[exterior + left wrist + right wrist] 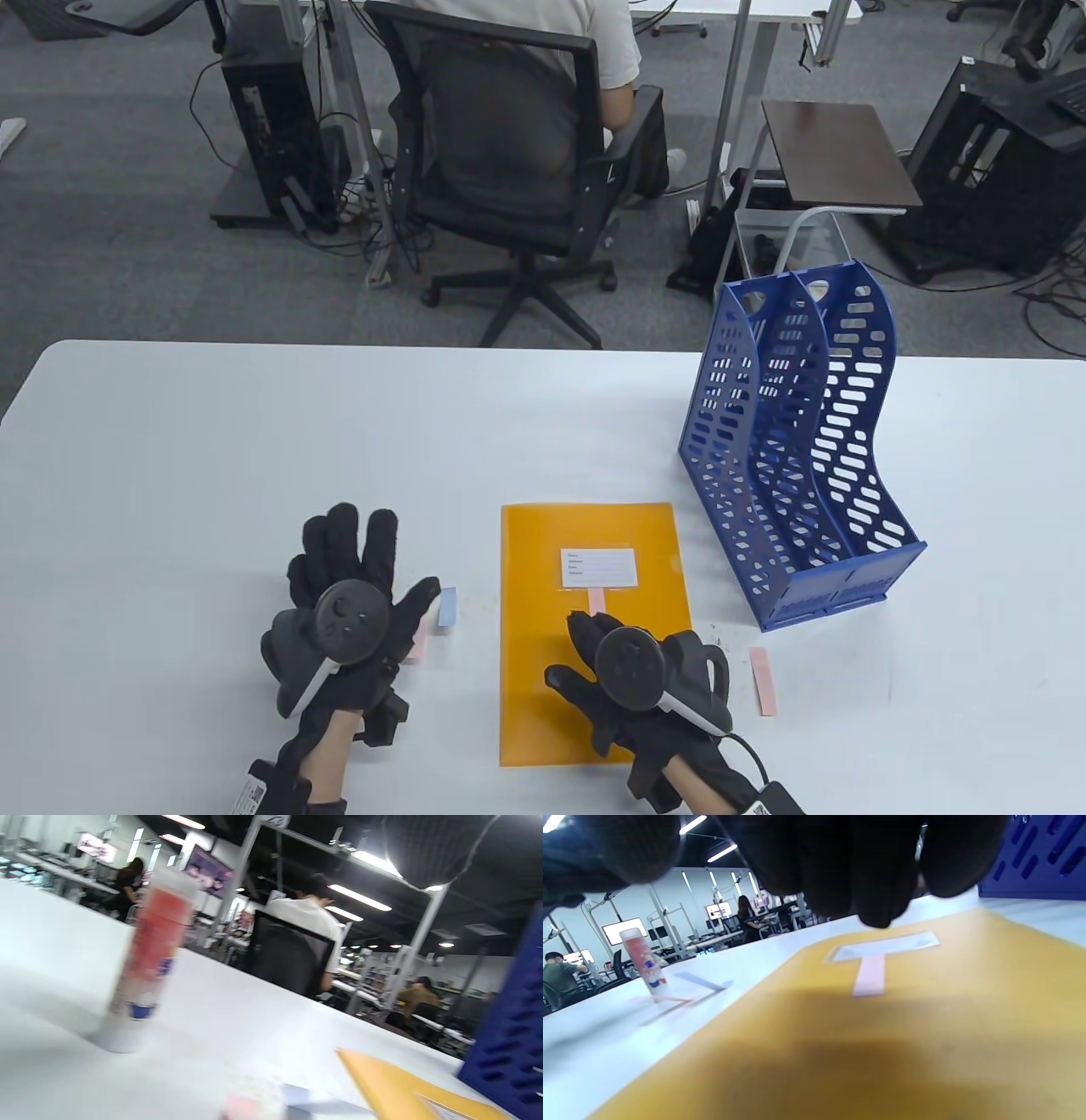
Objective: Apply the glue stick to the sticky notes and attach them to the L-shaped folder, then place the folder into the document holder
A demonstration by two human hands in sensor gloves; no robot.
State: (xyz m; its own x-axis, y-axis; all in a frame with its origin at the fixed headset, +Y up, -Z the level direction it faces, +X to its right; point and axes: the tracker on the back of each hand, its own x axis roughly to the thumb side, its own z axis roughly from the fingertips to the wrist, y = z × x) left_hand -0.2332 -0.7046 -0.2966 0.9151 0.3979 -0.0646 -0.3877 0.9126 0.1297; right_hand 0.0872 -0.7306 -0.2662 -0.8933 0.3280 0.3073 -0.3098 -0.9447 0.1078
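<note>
The orange L-shaped folder (594,632) lies flat on the white table (212,475), low in the middle of the table view, with its long axis running from the bottom edge of the frame toward the top, and its white label (600,567) near the upper end. A pink sticky note (596,599) sits on it just under the label, also pointing up the frame. The right hand (636,679) rests over the lower part of the folder with its fingers (840,861) curled down toward the note; whether they touch it I cannot tell, and they seem to hold nothing. The left hand (344,615) is spread wide and flat at the lower left, over some pink and blue notes (445,608). The glue stick (148,959) stands upright beyond it, capped as far as the blur lets me see. I think the danger is this: if the note is pressed while the folder is free, the smooth folder could slide on the table and the note could set crooked or wrinkle. Also, another pink strip (764,681) lies loose at the lower right and could be brushed away. The blue document holder (797,450) stands upright at the right, apart from the folder.
</note>
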